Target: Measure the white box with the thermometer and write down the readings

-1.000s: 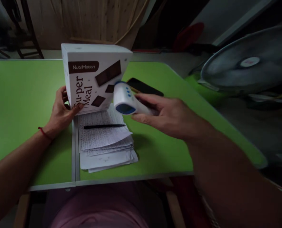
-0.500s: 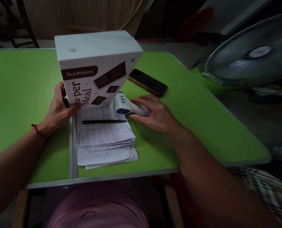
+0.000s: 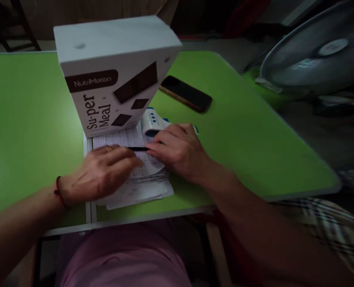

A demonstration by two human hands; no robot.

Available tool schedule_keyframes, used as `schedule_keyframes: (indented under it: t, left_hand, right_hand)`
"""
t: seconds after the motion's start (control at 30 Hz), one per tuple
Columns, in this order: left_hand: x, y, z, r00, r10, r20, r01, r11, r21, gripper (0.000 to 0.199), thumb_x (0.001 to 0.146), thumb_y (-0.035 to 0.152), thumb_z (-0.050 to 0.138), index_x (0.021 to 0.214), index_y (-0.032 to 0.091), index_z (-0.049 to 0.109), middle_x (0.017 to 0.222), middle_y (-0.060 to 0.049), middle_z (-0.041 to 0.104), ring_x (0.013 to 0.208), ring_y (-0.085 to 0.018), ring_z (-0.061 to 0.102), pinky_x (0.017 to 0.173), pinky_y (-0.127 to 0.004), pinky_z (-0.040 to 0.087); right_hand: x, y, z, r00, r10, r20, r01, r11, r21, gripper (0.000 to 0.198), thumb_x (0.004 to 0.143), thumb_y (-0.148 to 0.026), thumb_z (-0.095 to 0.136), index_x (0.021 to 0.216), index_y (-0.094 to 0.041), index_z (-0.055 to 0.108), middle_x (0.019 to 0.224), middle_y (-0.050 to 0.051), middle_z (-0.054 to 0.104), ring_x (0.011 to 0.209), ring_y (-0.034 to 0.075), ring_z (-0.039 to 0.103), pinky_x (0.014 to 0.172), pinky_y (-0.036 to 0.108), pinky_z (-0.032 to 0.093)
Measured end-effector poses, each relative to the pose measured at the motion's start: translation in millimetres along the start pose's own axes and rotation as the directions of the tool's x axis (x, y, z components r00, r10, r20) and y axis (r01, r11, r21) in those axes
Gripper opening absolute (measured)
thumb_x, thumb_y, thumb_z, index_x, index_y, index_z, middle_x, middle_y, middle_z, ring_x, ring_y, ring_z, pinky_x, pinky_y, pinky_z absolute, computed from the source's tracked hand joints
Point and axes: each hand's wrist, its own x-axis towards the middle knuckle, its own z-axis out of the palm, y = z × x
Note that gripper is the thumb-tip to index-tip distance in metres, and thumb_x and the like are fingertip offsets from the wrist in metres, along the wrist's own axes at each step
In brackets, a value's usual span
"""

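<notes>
A black pen (image 3: 137, 148) lies across a stack of handwritten papers (image 3: 143, 190), its left part hidden behind my left hand (image 3: 105, 171). That hand is over the papers, slightly blurred, with its thumb apart from the fingers and nothing visible in its grasp. My right hand (image 3: 177, 149) has its thumb and fingertips closed at the pen's right end. Just beyond the right hand rests a white-and-blue device that looks like an infrared thermometer (image 3: 151, 121), its handle partly covered by that hand. A white NutriMotion Su-per Meal box (image 3: 99, 99) stands upright behind the papers, touched by neither hand.
A dark phone (image 3: 185, 93) lies on the green table (image 3: 254, 147), right of the box. A large fan (image 3: 308, 59) stands beyond the table's right edge. A metal seam (image 3: 88, 215) crosses the table left of the papers. Checked cloth (image 3: 329, 227) hangs at lower right.
My left hand has let go of the box and moved right and nearer, over the papers. My right hand has left the thermometer's handle and shifted left to the pen.
</notes>
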Motion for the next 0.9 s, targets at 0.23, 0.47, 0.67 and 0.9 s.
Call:
schedule_keyframes:
  t: [0.23, 0.47, 0.67, 0.9]
  left_hand:
    - [-3.6, 8.9, 12.3, 0.913, 0.080, 0.400, -0.091, 0.996, 0.007, 0.036, 0.103, 0.011, 0.036, 0.130, 0.011, 0.059, 0.143, -0.010, 0.061, 0.105, -0.023, 0.066, 0.080, -0.036, 0.057]
    - [-1.7, 12.8, 14.5, 0.910, 0.055, 0.411, -0.075, 0.997, 0.032, 0.039, 0.100, 0.011, 0.042, 0.135, 0.015, 0.058, 0.148, -0.006, 0.057, 0.101, -0.023, 0.066, 0.077, -0.038, 0.055]
    - [0.6, 13.5, 16.4, 0.914, 0.054, 0.402, -0.071, 0.997, 0.030, 0.036, 0.098, 0.010, 0.047, 0.132, 0.016, 0.059, 0.146, -0.009, 0.058, 0.099, -0.023, 0.067, 0.074, -0.036, 0.055]
    - [4.2, 17.3, 16.4, 0.917, 0.041, 0.396, -0.083, 0.992, 0.091, 0.037, 0.099, 0.008, 0.041, 0.129, 0.017, 0.060, 0.146, -0.005, 0.059, 0.092, -0.021, 0.066, 0.068, -0.035, 0.054]
  right_hand:
    - [0.3, -1.5, -23.6, 0.982, 0.185, 0.020, -0.186, 0.968, 0.165, 0.021, 0.090, -0.042, 0.063, 0.075, -0.028, 0.066, 0.082, 0.008, 0.068, 0.083, 0.027, 0.060, 0.076, 0.046, 0.044]
    - [-27.1, -13.0, -22.5, 0.793, 0.609, 0.009, -0.507, 0.651, 0.566, 0.014, 0.073, -0.037, 0.074, 0.071, -0.027, 0.064, 0.066, -0.001, 0.064, 0.057, 0.016, 0.054, 0.053, 0.032, 0.043]
    - [-41.9, -18.8, -1.5, 0.688, 0.718, -0.101, -0.468, 0.546, 0.695, 0.005, 0.072, -0.028, 0.072, 0.074, -0.027, 0.068, 0.065, -0.002, 0.065, 0.056, 0.015, 0.054, 0.051, 0.031, 0.044]
    - [-34.0, -31.0, -10.2, 0.789, 0.609, -0.080, -0.462, 0.674, 0.577, 0.007, 0.075, -0.026, 0.069, 0.070, -0.028, 0.064, 0.056, -0.004, 0.060, 0.047, 0.013, 0.049, 0.047, 0.030, 0.041]
